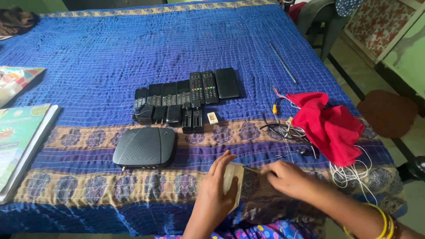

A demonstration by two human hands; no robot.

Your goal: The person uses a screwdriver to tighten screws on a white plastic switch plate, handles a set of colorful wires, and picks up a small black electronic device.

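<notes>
Small pale flat pouch (233, 176) at bed's near edge | left hand (215, 190) cupped round it, right hand (287, 178) pinching its mouth | opening step, apparently; next needs steady hold | dark grey router box (145, 153) left, red cloth (330, 126) right.

Blue quilted bed (110, 48): remotes (186, 90), black box (145, 147), red cloth (330, 126), books (20, 141).

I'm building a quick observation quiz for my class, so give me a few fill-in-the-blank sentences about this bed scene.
1. The left hand holds a small pale packet near the bed's ____ edge.
2. The dark set-top box lies to the ____ of both hands.
3. The cloth beside the white cables is ____.
4. The bedspread is mostly ____.

Missing words: near; left; red; blue
</notes>
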